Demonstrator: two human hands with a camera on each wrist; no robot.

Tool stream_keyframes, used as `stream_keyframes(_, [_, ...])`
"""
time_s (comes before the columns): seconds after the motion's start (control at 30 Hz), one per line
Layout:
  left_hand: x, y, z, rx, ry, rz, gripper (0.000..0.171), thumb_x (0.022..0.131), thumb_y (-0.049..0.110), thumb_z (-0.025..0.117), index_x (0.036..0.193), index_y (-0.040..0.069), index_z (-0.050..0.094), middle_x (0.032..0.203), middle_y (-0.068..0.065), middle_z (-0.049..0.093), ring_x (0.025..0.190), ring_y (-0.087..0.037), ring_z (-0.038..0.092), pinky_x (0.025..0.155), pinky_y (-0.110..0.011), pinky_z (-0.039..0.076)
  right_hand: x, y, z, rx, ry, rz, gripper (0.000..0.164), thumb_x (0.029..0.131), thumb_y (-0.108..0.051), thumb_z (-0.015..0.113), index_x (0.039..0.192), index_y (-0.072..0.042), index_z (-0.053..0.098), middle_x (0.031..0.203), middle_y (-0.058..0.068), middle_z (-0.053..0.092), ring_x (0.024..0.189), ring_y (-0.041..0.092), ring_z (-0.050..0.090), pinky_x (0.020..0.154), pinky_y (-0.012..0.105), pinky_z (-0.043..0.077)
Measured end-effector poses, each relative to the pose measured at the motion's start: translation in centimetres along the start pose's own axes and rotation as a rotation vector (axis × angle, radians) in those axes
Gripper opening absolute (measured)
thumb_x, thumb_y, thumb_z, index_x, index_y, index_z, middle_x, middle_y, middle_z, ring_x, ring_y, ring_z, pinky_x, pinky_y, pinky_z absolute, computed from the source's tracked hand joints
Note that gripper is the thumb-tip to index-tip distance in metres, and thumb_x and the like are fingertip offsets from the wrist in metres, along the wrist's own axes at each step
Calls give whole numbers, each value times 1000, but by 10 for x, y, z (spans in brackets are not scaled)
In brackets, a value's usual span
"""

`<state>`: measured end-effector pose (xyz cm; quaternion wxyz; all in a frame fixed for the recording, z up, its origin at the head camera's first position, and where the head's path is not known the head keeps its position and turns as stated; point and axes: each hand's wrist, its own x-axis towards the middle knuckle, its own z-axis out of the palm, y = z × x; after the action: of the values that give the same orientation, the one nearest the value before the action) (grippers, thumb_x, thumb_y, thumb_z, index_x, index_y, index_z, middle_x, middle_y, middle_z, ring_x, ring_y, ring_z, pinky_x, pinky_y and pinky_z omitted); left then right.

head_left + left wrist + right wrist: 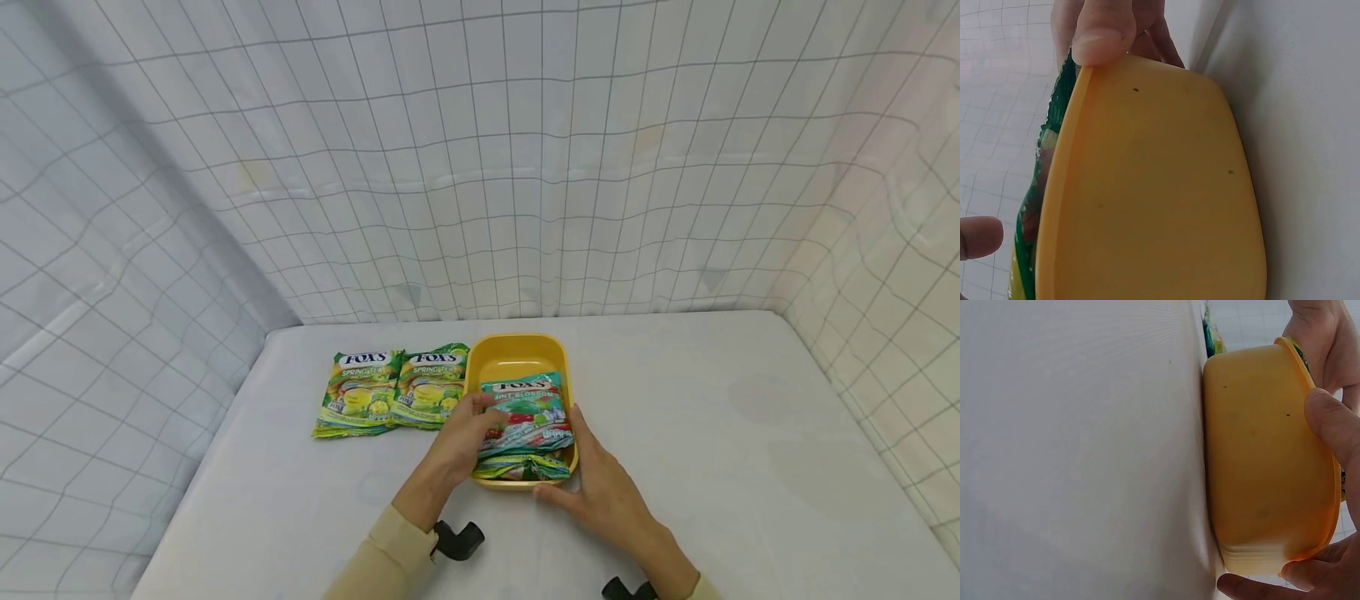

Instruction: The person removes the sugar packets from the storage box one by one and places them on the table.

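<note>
A yellow plastic container sits on the white table. Inside it, a teal Fox's mint candy bag lies over a green-and-yellow candy bag. My left hand reaches over the container's left side and holds the teal bag by its left edge, thumb on top; its other fingertips are partly hidden. With my right hand I grip the container at its near right corner. In the right wrist view, the thumb presses the rim and the fingers spread along the side wall.
Two green-and-yellow Fox's Spring Tea candy bags, a left one and a right one, lie side by side left of the container. White grid-patterned curtains enclose the table at the back and sides.
</note>
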<state>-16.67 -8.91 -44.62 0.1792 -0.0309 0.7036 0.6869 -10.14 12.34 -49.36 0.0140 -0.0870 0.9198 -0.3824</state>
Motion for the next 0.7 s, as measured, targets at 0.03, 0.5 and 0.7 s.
stream_keyframes(0.03, [0, 0, 0, -12, 1, 4, 57, 100, 15, 61, 145, -9, 35, 153, -25, 34, 119, -36, 49, 106, -50, 42, 0, 0, 0, 0, 1, -4, 123, 78, -67, 76, 165, -13, 8, 167, 12, 20, 147, 36, 33, 113, 55, 35])
stream_keyframes(0.5, [11, 3, 0, 26, 21, -35, 56, 98, 17, 64, 144, -3, 38, 141, -24, 45, 113, -34, 51, 104, -49, 42, 0, 2, 1, -1, 14, -7, 125, 76, -70, 76, 165, -12, 8, 167, 11, 21, 146, 36, 34, 112, 55, 37])
stream_keyframes(0.7, [24, 5, -5, 35, -21, -92, 60, 98, 20, 64, 150, 3, 39, 148, -21, 39, 126, -36, 45, 113, -54, 35, 0, 2, 1, 0, 0, 7, 125, 76, -70, 75, 165, -13, 8, 167, 11, 21, 147, 36, 34, 113, 55, 36])
